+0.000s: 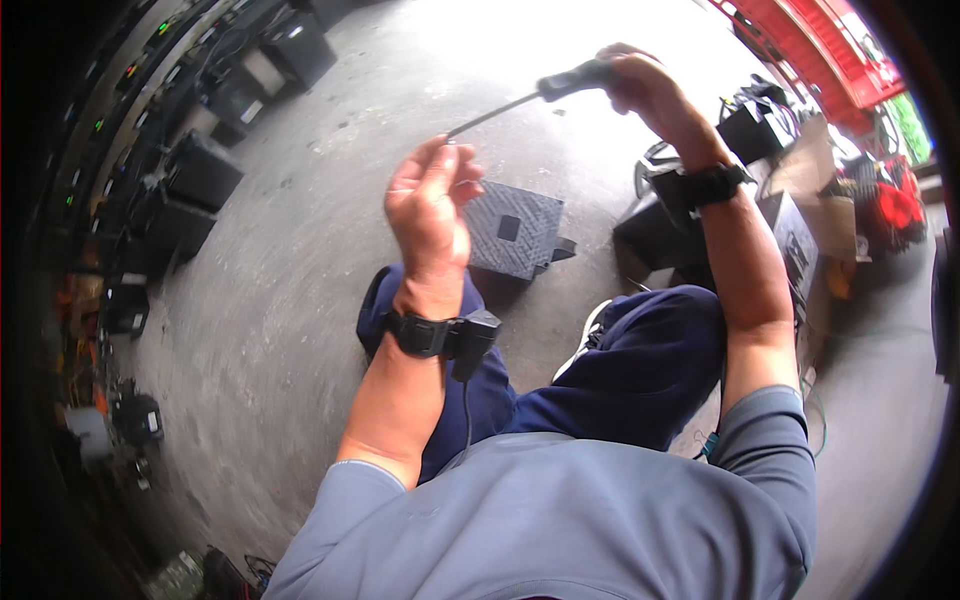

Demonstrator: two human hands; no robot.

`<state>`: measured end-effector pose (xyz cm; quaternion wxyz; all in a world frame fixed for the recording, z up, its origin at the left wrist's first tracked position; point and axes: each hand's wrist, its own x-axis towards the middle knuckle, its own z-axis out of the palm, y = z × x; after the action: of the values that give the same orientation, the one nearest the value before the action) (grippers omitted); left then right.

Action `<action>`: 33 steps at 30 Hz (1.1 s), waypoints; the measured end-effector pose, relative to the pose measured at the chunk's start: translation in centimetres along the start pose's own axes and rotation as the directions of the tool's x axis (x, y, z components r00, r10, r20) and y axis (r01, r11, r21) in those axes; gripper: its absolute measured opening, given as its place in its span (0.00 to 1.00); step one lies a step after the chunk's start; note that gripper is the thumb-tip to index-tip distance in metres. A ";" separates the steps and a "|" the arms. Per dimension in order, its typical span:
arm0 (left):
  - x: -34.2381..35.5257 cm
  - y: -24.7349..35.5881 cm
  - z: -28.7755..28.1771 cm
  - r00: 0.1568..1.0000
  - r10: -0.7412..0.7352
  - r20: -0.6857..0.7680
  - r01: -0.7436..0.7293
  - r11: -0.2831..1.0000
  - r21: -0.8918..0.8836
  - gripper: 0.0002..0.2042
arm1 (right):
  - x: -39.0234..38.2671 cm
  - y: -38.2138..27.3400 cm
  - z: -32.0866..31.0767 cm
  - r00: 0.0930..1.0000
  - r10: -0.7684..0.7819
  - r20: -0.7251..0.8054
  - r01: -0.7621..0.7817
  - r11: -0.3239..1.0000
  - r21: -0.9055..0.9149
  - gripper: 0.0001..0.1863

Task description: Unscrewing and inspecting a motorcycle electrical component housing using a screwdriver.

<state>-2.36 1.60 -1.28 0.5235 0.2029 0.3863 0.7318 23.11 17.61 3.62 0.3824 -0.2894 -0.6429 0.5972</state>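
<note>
My right hand (652, 98), raised at upper middle, is closed on the dark handle of a screwdriver (505, 109), whose thin shaft slants down to the left. My left hand (428, 200) has its fingers curled at the screwdriver's tip, thumb against index finger; whatever small thing may be between them is too small to make out. Both wrists wear black straps. Beyond my left hand, a dark square case with a woven-pattern top (525, 225) lies on the concrete floor, just past my knees.
Black boxes (205, 170) and racks with cables line the left side. At the right are a black box (640, 240), piled equipment, cardboard (805, 175), a red item (900, 205) and red metal structures (820, 50). A green circuit board (175, 570) lies at bottom left.
</note>
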 end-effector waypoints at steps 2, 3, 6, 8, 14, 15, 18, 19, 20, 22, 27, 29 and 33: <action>0.3 -0.3 -0.2 1.000 0.020 0.011 -0.019 1.000 -0.016 0.08 | 0.2 0.8 0.1 0.991 -0.130 -0.011 0.127 0.980 -0.151 0.13; 0.5 -0.4 -0.3 0.999 0.026 -0.029 -0.025 1.000 0.004 0.08 | 0.3 0.9 -0.1 0.996 -0.088 -0.022 0.082 0.977 -0.199 0.13; 0.7 -0.4 -0.6 0.998 0.049 -0.041 -0.048 0.999 0.011 0.07 | 0.5 1.5 0.0 0.992 -0.123 -0.005 0.122 0.987 -0.104 0.15; 0.8 -0.3 -0.7 0.999 0.051 0.006 -0.051 0.999 -0.014 0.06 | 0.5 1.5 0.3 0.965 -0.259 0.038 0.262 0.958 -0.114 0.14; 0.7 0.3 -0.6 0.988 0.107 0.111 -0.103 0.994 -0.041 0.04 | -0.3 0.9 0.5 0.996 -0.088 -0.019 0.088 0.996 0.018 0.14; 0.6 0.4 -0.6 0.984 0.122 0.127 -0.120 0.992 -0.030 0.05 | -0.4 1.0 0.2 0.996 -0.074 -0.048 0.075 0.997 0.019 0.14; 0.3 0.5 -0.3 0.982 0.115 0.148 -0.111 0.993 -0.035 0.05 | 0.0 0.8 -1.8 0.995 -0.048 -0.090 0.037 0.993 -0.116 0.16; 0.2 0.4 -0.1 0.983 0.115 0.145 -0.112 0.993 -0.033 0.05 | 0.3 0.9 -2.3 0.987 -0.085 -0.135 0.065 0.987 -0.147 0.17; 0.0 0.2 0.1 0.981 0.081 0.177 -0.081 0.997 -0.011 0.05 | 0.5 0.8 -2.8 0.974 -0.170 -0.151 0.143 0.973 -0.179 0.17; -0.4 -0.2 0.5 0.981 0.031 0.191 -0.042 0.998 0.052 0.06 | 1.0 0.2 -3.3 0.931 -0.307 -0.195 0.271 0.943 -0.193 0.16; -1.6 -0.9 1.4 0.975 -0.090 0.202 0.048 0.978 0.204 0.11 | 1.6 -4.8 -2.4 0.942 -0.172 -0.288 0.202 0.976 0.076 0.10; -1.8 -0.7 1.6 0.966 -0.080 0.247 0.037 0.984 0.173 0.14 | 0.9 -6.0 -0.4 0.994 -0.094 -0.062 0.083 0.984 -0.157 0.08; -1.9 -0.2 1.7 0.960 -0.080 0.268 0.023 0.978 0.209 0.19 | -0.8 -4.0 6.3 0.962 0.123 0.245 0.052 0.794 -0.605 0.11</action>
<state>-0.35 0.45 -0.16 0.5675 0.3447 0.3879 0.6393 18.62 13.04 7.45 0.1662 -0.3239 -0.8407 0.4008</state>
